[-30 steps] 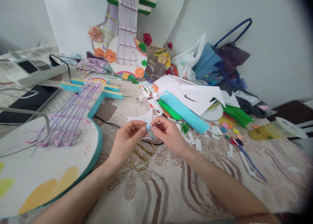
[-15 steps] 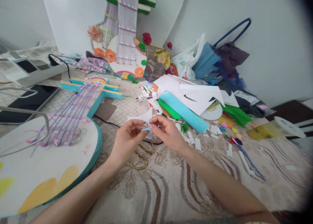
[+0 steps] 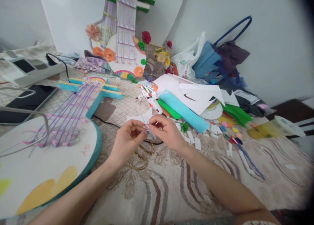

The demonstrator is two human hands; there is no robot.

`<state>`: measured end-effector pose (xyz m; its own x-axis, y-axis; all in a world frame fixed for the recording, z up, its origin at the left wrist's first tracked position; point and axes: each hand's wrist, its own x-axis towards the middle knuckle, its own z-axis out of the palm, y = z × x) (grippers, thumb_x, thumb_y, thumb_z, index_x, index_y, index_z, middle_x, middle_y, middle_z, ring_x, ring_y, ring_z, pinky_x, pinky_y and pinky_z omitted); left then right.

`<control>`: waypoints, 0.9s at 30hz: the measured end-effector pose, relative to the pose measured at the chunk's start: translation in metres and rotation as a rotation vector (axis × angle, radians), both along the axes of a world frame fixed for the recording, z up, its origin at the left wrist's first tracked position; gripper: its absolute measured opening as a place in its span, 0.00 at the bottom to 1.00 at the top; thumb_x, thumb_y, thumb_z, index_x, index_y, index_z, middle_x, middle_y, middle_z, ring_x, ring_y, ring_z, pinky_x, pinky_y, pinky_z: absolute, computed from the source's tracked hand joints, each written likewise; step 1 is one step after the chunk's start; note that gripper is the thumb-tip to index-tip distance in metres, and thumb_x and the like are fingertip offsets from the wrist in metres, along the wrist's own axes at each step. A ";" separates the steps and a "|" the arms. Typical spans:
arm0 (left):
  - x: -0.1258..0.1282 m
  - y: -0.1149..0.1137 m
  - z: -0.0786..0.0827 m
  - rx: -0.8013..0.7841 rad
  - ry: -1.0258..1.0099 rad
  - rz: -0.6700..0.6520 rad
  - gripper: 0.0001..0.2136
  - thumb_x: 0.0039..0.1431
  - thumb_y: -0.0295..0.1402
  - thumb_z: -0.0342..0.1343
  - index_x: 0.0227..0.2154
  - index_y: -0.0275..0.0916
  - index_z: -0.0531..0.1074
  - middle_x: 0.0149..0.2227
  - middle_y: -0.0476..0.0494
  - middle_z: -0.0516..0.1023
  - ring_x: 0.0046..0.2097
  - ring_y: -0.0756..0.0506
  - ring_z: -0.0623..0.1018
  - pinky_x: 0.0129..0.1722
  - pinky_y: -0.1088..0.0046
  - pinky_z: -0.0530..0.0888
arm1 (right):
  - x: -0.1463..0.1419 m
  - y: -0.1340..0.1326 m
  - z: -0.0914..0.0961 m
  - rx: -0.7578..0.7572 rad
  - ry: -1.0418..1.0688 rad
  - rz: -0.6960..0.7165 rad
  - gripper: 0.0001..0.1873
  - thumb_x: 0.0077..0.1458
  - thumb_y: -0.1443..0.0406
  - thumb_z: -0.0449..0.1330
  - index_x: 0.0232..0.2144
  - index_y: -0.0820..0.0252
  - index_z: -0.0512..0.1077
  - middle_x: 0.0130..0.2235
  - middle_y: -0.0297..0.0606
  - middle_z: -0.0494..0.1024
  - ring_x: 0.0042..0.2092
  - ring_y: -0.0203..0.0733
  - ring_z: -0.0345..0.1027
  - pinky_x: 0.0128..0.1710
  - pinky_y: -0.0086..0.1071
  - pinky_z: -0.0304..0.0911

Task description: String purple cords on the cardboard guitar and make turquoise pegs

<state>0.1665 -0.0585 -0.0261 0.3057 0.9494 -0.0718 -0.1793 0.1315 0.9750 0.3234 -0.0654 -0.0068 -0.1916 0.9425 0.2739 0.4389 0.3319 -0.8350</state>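
Note:
In the middle of the head view, my left hand (image 3: 128, 137) and my right hand (image 3: 166, 130) meet fingertip to fingertip. Both are closed in a pinch on a thin light-blue paper strip (image 3: 144, 119), most of it covered by the fingers. Gold-handled scissors (image 3: 138, 166) lie on the cloth just below, their blades hidden by the hands. Behind the fingertips is a white paper scrap (image 3: 133, 115). A white glue gun (image 3: 155, 104) lies beyond it, its black cord running to the left.
A decorated cardboard guitar (image 3: 80, 163) with purple strings fills the left, beside a tablet (image 3: 31, 100). Light-blue crepe paper (image 3: 185, 113), white sheets (image 3: 171, 82) and small scraps lie right. A yellowish plastic cup (image 3: 266, 130) lies tipped over. Another guitar (image 3: 126, 38) stands behind.
The light-blue strip has shifted between my fingertips, and less of it shows beneath them. My right hand has moved slightly left and up; the view has also shifted a little.

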 end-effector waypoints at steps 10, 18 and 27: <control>-0.002 0.002 -0.001 -0.109 -0.084 0.094 0.15 0.44 0.31 0.65 0.34 0.36 0.67 0.26 0.51 0.77 0.27 0.52 0.75 0.30 0.76 0.71 | 0.002 -0.007 -0.005 0.315 -0.178 0.008 0.07 0.55 0.70 0.58 0.36 0.55 0.71 0.39 0.39 0.72 0.46 0.42 0.65 0.48 0.39 0.61; -0.002 0.000 0.000 0.033 -0.013 0.115 0.11 0.46 0.28 0.63 0.33 0.36 0.68 0.27 0.51 0.76 0.30 0.52 0.75 0.32 0.77 0.71 | -0.002 -0.006 -0.004 0.397 -0.254 -0.052 0.05 0.56 0.70 0.58 0.36 0.57 0.69 0.38 0.40 0.73 0.44 0.42 0.66 0.48 0.40 0.62; -0.002 -0.001 -0.003 -0.001 -0.029 0.123 0.12 0.47 0.29 0.63 0.33 0.36 0.67 0.26 0.52 0.75 0.30 0.52 0.75 0.32 0.78 0.71 | -0.001 -0.012 -0.011 0.631 -0.414 -0.025 0.06 0.56 0.73 0.56 0.33 0.58 0.70 0.37 0.40 0.73 0.42 0.41 0.65 0.43 0.39 0.65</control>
<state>0.1645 -0.0591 -0.0288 0.1891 0.9798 -0.0655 -0.2220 0.1076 0.9691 0.3222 -0.0777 -0.0175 -0.3764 0.6362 0.6735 0.6893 0.6780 -0.2553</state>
